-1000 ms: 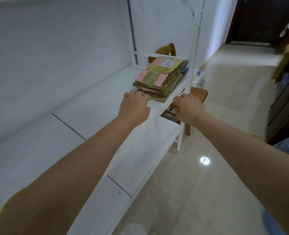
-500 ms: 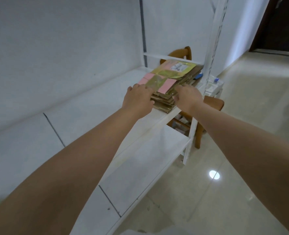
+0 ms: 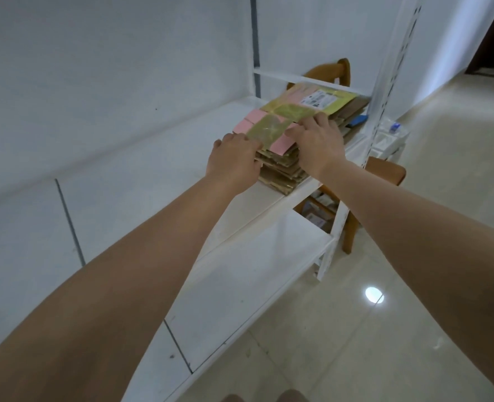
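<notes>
Item: stack of flattened cartons [image 3: 283,175], lying on the upper board of a white shelf unit [image 3: 153,169], at its far right end, just beside the perforated upright post [image 3: 384,82]. A pink and yellow-green top sheet [image 3: 286,110] with a white label is lying on the stack. The left hand [image 3: 234,158] is touching the stack's near left corner, fingers bent towards the edge; their tips are hidden, so whether they are grasping cannot be told. The right hand [image 3: 318,143] is resting on the top sheet's right side, fingers spread and released, pressing down, not clenching. A blue object [image 3: 357,121] is showing at the stack's far right. A wooden chair [image 3: 384,172] is standing right of the post, on the pale tiled floor [image 3: 413,329].
</notes>
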Tool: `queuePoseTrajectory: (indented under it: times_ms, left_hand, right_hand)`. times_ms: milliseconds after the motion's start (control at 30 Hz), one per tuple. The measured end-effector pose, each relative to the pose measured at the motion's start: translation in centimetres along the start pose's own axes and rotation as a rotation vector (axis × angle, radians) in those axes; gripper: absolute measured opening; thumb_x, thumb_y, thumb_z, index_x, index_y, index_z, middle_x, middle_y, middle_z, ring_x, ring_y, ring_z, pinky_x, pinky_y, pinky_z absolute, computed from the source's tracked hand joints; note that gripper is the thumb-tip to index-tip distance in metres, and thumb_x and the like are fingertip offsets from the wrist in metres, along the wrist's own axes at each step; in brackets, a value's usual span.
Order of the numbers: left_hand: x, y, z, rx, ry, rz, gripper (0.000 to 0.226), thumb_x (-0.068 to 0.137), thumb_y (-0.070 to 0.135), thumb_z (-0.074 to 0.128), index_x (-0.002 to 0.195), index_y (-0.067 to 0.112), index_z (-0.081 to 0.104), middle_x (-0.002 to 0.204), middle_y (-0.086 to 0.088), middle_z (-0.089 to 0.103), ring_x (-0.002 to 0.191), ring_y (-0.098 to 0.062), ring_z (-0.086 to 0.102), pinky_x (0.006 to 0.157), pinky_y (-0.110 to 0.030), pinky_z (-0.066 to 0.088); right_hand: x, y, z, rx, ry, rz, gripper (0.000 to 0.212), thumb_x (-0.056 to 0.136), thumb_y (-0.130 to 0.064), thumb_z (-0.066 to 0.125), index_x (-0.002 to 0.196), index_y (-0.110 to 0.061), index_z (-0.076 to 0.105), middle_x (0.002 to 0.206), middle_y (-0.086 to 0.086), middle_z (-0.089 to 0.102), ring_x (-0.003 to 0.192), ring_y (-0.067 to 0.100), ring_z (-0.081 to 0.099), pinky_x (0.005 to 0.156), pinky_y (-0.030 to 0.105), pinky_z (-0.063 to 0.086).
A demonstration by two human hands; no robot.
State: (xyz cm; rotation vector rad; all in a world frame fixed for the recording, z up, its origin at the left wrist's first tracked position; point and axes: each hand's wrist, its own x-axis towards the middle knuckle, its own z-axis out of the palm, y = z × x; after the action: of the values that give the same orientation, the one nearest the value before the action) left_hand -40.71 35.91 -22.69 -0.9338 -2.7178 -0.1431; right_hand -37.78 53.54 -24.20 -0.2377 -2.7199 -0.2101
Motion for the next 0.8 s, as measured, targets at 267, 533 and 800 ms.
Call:
queuePoseTrajectory:
  times_ms: [267, 533, 800]
  left_hand:
    - [0.6, -0.3, 2.3, -0.046, 0.005, -0.017, 0.039, 0.094, 0.029, 0.054, 0.131, 0.017, 0.054, 0.129, -0.01, 0.056, 0.122, -0.031, 0.044, 0.102, -0.042, 0.036]
    - [1.3, -1.0, 1.9, -0.128, 0.078, -0.09, 0.03, 0.099, 0.026, 0.045, 0.121, 0.011, 0.059, 0.115, -0.013, 0.06, 0.112, -0.032, 0.049, 0.091, -0.04, 0.04]
    - [2.3, -0.1, 0.6, -0.502, 0.12, -0.263, 0.053, 0.105, 0.042, 0.021, 0.088, 0.007, 0.056, 0.086, -0.009, 0.059, 0.085, -0.025, 0.055, 0.069, -0.033, 0.041]
  right_hand:
    - [0.7, 0.8, 1.1, 0.006, 0.001, -0.055, 0.039, 0.092, -0.014, 0.054, 0.13, -0.024, 0.058, 0.137, 0.007, 0.053, 0.131, 0.037, 0.034, 0.105, 0.045, 0.031]
    - [0.3, 1.6, -0.4, 0.216, 0.21, -0.073, 0.037, 0.093, -0.004, 0.053, 0.127, -0.015, 0.063, 0.137, 0.008, 0.056, 0.131, 0.035, 0.042, 0.103, 0.045, 0.038]
    - [-0.7, 2.5, -1.9, 0.456, 0.369, -0.013, 0.032, 0.094, -0.003, 0.053, 0.121, -0.011, 0.068, 0.126, 0.012, 0.065, 0.119, 0.037, 0.054, 0.095, 0.045, 0.047]
